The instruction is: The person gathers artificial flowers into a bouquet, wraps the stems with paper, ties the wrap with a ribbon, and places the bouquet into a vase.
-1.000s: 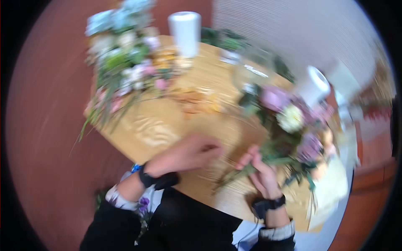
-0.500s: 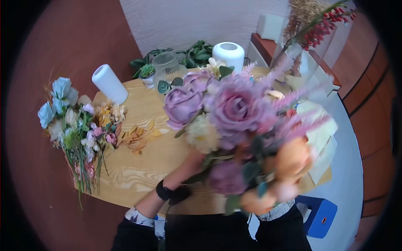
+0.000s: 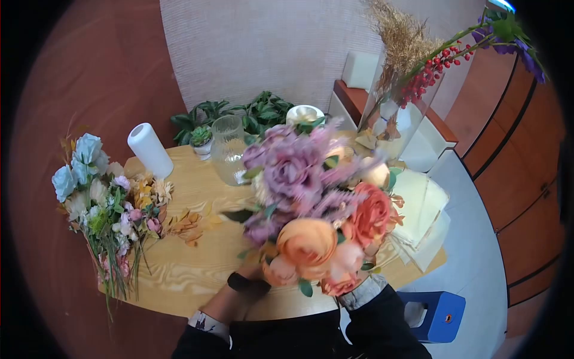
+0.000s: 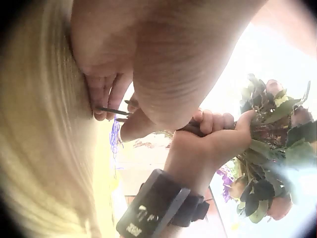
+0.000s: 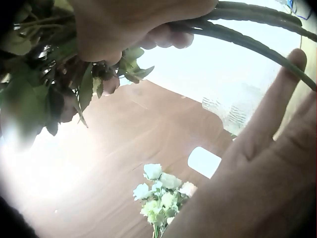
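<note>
A full bouquet [image 3: 308, 239] of purple, orange and coral roses fills the middle of the head view and hides most of both hands. Its stems [image 5: 247, 42] run through my right hand [image 4: 210, 144], whose fingers and thumb wrap round them just below the leaves. At the lower stem ends is my left hand [image 4: 168, 59], fingers fairly straight. The dark stem tips [image 4: 113, 110] show between its fingers and thumb. In the right wrist view one extended left finger [image 5: 287, 74] lies right beside the stems.
A pile of loose flowers [image 3: 113, 209] lies at the table's left, near a white vase [image 3: 149, 152] and dried yellow leaves [image 3: 185, 226]. Behind stand a glass vase [image 3: 228, 149] and a small succulent [image 3: 201, 136]. Wrapping paper [image 3: 421, 209] lies right; a blue stool [image 3: 442, 314] stands below.
The bouquet has come up from low over the table's right side to the front of my body, turning its blooms to the head camera. My left hand has moved to the stem ends.
</note>
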The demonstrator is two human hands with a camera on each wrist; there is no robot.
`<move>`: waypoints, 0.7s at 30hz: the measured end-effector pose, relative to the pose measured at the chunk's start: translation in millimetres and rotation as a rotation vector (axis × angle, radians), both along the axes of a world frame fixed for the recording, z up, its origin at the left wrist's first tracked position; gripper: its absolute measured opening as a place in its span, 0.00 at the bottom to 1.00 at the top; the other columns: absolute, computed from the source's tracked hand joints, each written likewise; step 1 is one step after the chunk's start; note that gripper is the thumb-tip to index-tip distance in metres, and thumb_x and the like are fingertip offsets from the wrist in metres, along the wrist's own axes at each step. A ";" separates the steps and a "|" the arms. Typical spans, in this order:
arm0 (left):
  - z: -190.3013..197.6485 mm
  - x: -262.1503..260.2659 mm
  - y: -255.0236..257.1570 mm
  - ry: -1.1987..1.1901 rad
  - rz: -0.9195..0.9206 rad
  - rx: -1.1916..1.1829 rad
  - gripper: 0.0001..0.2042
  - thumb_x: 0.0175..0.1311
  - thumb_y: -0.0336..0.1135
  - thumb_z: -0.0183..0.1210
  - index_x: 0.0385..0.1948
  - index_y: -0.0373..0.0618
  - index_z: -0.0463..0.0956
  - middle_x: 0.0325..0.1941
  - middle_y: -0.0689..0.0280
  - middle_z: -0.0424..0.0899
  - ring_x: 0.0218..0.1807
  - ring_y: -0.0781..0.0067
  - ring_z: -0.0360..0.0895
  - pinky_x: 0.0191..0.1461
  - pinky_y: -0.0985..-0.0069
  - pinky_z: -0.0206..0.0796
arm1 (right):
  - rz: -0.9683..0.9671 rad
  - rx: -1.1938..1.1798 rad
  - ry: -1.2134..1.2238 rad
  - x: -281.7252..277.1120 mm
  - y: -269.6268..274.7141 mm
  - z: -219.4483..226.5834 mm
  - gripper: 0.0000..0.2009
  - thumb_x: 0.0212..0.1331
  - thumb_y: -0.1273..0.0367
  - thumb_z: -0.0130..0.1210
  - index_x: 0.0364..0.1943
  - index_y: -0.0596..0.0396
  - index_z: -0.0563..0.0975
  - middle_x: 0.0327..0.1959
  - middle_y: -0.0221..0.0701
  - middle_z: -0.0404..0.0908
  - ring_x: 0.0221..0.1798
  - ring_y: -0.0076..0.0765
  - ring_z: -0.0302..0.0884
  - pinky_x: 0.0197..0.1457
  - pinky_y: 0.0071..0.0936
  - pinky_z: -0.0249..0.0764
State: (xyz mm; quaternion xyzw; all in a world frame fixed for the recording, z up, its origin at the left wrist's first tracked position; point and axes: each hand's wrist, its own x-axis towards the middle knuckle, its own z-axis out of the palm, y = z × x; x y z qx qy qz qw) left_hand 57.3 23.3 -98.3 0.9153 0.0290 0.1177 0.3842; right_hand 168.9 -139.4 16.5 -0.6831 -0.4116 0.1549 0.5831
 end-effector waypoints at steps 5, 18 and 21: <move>-71.1 26.5 16.2 0.201 0.117 -0.062 0.17 0.49 0.44 0.57 0.40 0.50 0.74 0.34 0.58 0.79 0.34 0.58 0.77 0.35 0.67 0.67 | -0.047 0.006 -0.097 -1.6 17.0 4.2 0.13 0.55 0.61 0.56 0.38 0.53 0.72 0.31 0.33 0.77 0.33 0.29 0.73 0.40 0.24 0.70; 0.7 28.6 -3.6 -0.237 -0.092 -0.418 0.14 0.54 0.30 0.56 0.43 0.40 0.70 0.39 0.64 0.75 0.39 0.70 0.72 0.47 0.73 0.64 | -0.075 -0.040 -0.159 35.3 32.0 11.6 0.13 0.54 0.60 0.57 0.36 0.52 0.74 0.30 0.32 0.77 0.31 0.27 0.73 0.38 0.22 0.70; -12.0 31.1 -2.2 -0.164 0.000 -0.408 0.15 0.54 0.30 0.56 0.44 0.39 0.69 0.38 0.64 0.75 0.39 0.70 0.72 0.47 0.73 0.64 | -0.081 -0.049 -0.191 21.6 -19.2 -12.4 0.13 0.54 0.60 0.57 0.36 0.52 0.74 0.30 0.32 0.77 0.30 0.27 0.73 0.37 0.21 0.70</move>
